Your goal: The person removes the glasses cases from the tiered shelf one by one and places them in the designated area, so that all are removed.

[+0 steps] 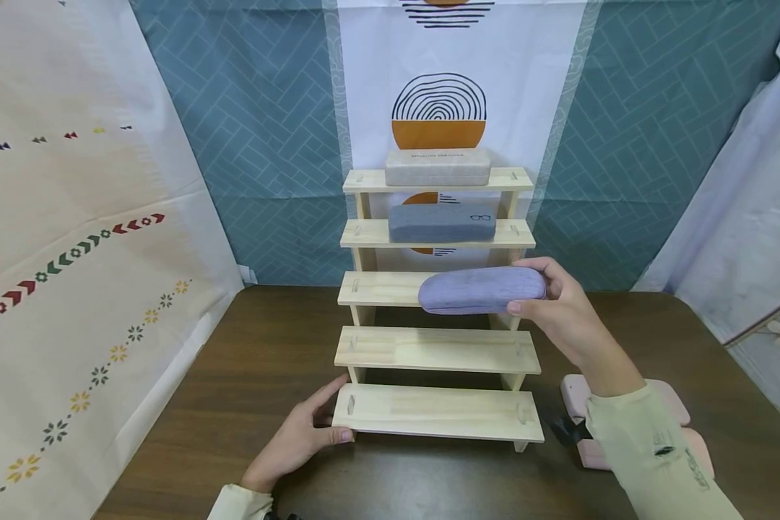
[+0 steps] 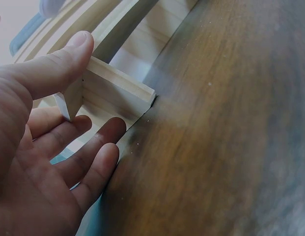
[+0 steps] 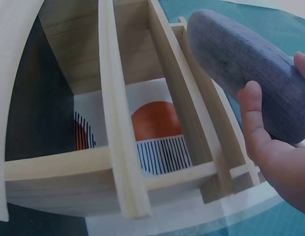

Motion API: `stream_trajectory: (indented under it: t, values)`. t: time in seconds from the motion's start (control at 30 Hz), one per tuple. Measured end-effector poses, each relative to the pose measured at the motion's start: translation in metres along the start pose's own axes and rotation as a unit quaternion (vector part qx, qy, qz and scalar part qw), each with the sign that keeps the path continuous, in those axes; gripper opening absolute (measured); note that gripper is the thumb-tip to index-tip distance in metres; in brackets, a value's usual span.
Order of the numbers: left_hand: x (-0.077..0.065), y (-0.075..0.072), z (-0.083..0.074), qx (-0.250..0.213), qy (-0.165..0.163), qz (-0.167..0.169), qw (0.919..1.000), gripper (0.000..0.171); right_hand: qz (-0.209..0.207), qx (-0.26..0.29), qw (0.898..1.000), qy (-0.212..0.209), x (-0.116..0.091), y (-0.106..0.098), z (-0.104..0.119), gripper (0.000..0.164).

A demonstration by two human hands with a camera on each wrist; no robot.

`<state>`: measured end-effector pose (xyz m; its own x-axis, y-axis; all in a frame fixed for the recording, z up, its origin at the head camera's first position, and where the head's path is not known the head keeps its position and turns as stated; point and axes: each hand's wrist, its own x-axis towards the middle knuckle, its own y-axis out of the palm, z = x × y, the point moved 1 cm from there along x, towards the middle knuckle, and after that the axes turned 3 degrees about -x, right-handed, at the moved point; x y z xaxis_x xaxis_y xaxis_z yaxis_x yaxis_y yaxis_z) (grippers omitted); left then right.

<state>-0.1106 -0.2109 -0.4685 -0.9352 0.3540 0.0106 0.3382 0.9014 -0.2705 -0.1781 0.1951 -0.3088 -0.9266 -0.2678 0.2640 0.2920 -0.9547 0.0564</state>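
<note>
A light wooden tiered rack [image 1: 437, 349] stands on the table. In the head view my right hand [image 1: 562, 318] pinches the right end of a purple fabric glasses case [image 1: 468, 290], which overlaps the middle tier. In the right wrist view the same case [image 3: 250, 69] appears grey-blue, between thumb and fingers. My left hand [image 1: 302, 433] holds the left end of the bottom tier, thumb at its front edge, fingers behind. The left wrist view shows that hand [image 2: 49, 137] around the tier's end. A blue case [image 1: 442, 223] with a glasses drawing sits on the second tier from the top.
A pale grey case [image 1: 438, 167] lies on the top tier. Pink cases [image 1: 669, 397] and a small black object [image 1: 567, 431] lie on the dark wooden table [image 1: 253, 361], partly behind the right forearm. Patterned cloths [image 1: 266, 144] hang behind and at both sides.
</note>
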Motion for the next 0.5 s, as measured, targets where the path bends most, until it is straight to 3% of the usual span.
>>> stream_trajectory:
  t: [0.5]
  values:
    - [-0.001,0.0,-0.002,0.001,-0.006,-0.003,1.0,0.091,0.005,0.088,0.995,-0.043,-0.016,-0.029,-0.009,0.046]
